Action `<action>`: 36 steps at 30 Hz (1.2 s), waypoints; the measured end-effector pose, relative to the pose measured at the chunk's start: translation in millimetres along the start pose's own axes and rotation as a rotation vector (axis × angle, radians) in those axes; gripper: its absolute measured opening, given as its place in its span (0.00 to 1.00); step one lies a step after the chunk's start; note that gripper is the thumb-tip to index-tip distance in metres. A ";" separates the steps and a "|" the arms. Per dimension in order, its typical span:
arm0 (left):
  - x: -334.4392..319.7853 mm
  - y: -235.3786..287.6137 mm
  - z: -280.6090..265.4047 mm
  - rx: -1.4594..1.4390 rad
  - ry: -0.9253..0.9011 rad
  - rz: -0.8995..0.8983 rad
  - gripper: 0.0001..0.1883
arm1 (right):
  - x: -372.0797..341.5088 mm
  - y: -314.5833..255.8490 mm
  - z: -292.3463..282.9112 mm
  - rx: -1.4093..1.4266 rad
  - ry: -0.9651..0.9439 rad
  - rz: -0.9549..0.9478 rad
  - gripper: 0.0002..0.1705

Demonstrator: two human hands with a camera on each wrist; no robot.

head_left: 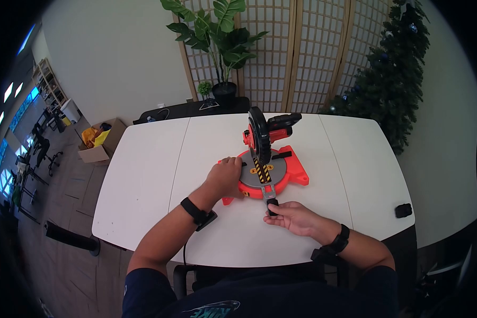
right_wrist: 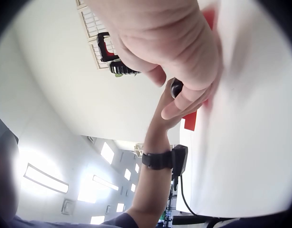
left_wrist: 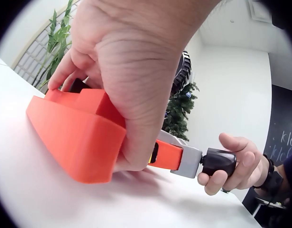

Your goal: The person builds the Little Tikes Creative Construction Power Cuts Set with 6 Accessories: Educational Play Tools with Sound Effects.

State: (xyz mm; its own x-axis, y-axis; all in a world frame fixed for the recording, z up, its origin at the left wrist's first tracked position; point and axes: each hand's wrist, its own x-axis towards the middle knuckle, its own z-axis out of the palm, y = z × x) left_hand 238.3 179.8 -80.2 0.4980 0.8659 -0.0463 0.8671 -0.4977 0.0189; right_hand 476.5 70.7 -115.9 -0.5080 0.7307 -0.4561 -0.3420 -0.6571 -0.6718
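Observation:
A toy miter saw (head_left: 296, 170) with a red base and a round grey turntable stands on the white table. Its black toothed blade (head_left: 258, 135) and black top handle (head_left: 286, 121) are raised above the turntable. At the base's left side my left hand (head_left: 226, 177) grips the edge, fingers over the top and thumb low at the front. In the left wrist view a red foot of the base (left_wrist: 77, 137) juts out beside this hand. My right hand (head_left: 297, 218) holds the black knob (left_wrist: 219, 161) at the front of the turntable between thumb and fingers.
A small black object (head_left: 403, 210) lies near the right edge of the white table (head_left: 143, 191). Behind it are a potted plant (head_left: 225, 91), a lattice screen (head_left: 318, 53) and a Christmas tree (head_left: 384, 85). A cardboard box (head_left: 94, 153) sits on the floor at left.

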 end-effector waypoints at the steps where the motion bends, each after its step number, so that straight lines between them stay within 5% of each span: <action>1: -0.1 -0.1 0.5 0.007 0.008 0.002 0.54 | -0.5 0.8 1.0 -0.002 0.017 -0.009 0.17; 18: -1.9 1.2 -2.6 -0.004 0.015 0.016 0.53 | -4.6 -12.5 -6.4 -0.113 -0.043 0.063 0.25; 20: -2.5 1.5 -2.1 -0.002 0.020 0.015 0.53 | -14.8 -24.2 12.9 -0.563 0.152 0.122 0.33; 21: -2.7 1.4 -1.9 -0.001 0.020 0.015 0.53 | -15.8 -28.9 13.9 -0.563 0.152 0.122 0.33; 23: -2.6 1.2 -1.4 0.004 0.035 0.022 0.52 | -17.8 -38.4 11.6 -1.166 0.206 0.046 0.35; 27: -1.1 -0.4 -0.2 0.019 0.012 0.015 0.54 | -14.7 -61.2 -7.2 -1.319 0.311 -0.325 0.29; 33: -1.0 -0.1 -1.8 0.023 -0.003 0.009 0.55 | 0.2 -86.7 -49.0 -1.571 0.601 -0.689 0.34; 36: -1.4 0.4 -1.7 0.023 -0.006 0.005 0.55 | 8.5 -88.5 -57.4 -1.464 0.582 -0.448 0.43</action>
State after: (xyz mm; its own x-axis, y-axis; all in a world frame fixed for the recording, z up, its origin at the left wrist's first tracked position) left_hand 238.0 178.4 -78.4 0.5022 0.8631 -0.0524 0.8642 -0.5031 -0.0038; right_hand 547.8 145.7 -93.8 -0.1155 0.9933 -0.0021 0.7973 0.0914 -0.5966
